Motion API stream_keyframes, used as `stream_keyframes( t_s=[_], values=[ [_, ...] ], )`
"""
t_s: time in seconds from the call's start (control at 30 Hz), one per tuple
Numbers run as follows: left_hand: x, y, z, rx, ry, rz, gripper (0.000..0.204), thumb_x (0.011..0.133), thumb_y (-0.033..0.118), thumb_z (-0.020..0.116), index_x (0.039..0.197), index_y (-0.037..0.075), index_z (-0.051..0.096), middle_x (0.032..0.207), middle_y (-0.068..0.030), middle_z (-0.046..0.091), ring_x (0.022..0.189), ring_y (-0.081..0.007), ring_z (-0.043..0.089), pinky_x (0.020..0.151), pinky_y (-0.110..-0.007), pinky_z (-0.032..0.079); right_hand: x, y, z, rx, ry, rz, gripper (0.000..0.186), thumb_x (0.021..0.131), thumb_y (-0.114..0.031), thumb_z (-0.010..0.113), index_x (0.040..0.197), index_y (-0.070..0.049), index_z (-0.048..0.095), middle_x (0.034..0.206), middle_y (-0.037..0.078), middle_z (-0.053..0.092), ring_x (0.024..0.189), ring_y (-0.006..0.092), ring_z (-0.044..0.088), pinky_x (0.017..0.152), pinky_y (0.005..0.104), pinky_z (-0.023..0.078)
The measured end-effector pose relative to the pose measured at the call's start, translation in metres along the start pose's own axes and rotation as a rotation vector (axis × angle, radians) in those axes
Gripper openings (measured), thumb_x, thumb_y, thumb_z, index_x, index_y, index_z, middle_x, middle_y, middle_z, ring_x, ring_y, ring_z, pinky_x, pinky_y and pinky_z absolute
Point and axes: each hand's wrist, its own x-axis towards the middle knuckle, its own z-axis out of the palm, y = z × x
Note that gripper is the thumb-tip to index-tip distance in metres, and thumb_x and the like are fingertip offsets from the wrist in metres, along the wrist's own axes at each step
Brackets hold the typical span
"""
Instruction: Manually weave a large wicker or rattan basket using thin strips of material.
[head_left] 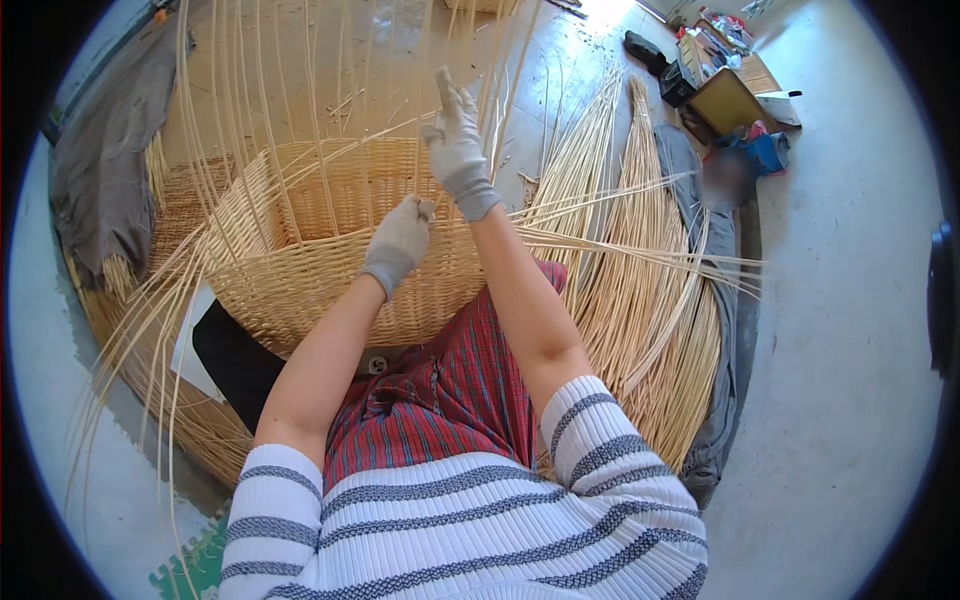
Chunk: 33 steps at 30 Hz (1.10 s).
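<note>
A partly woven wicker basket (330,290) lies across my lap, tall upright rods rising from its rim. My left hand (400,243), in a pale work glove, is closed at the near rim, gripping a wicker rod where it meets the weave. Above the basket's right end, my right hand (460,150) is raised among the uprights, gloved too. Its fingers stretch upward with the thumb apart, and I see nothing gripped in them. Loose weaving rods (620,245) stick out sideways from the basket's right end, and others trail from its left.
Long bundles of peeled rods (640,310) lie on the right, on grey cloth (715,400). Grey cloth (110,160) covers another bundle at the left. A blurred round patch (728,180) sits near a blue bag (765,150) and boxes at the far right.
</note>
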Motion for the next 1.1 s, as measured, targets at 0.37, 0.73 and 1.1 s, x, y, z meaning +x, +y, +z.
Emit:
stream_keyframes(
  t_s=[0.37,0.73,1.1],
  values=[
    [-0.034,0.003,-0.027,-0.376,0.059,-0.024,0.026,0.095,0.020,0.064,0.116,0.005,0.060,0.096,-0.0155,0.068,0.090,-0.0231,0.068,0.079,-0.036,0.054,-0.115,-0.047,-0.059,0.330,-0.182,0.611,0.065,0.089,-0.009,0.068,0.149,-0.016,0.044,0.116,0.014,0.069,0.104,0.0300,0.068,0.087,0.0367,0.055],
    [-0.181,-0.211,-0.177,0.437,0.836,-0.047,0.046,0.087,0.022,0.070,0.129,0.006,0.060,0.127,-0.0160,0.063,0.106,-0.0362,0.064,0.094,-0.045,0.049,-0.113,-0.169,0.054,0.812,-0.567,0.427,0.049,0.098,-0.005,0.055,0.146,-0.007,0.047,0.136,0.018,0.059,0.123,0.0228,0.058,0.102,0.0327,0.047],
    [-0.154,-0.242,-0.219,0.568,0.505,-0.106,0.062,0.071,0.028,0.080,0.129,0.015,0.061,0.109,-0.0168,0.067,0.090,-0.0388,0.066,0.077,-0.049,0.053,-0.058,-0.237,0.293,0.293,0.011,1.121,0.131,0.057,-0.065,0.089,0.143,0.014,0.032,0.132,0.033,0.055,0.118,0.0318,0.059,0.098,0.0345,0.049]
  ],
)
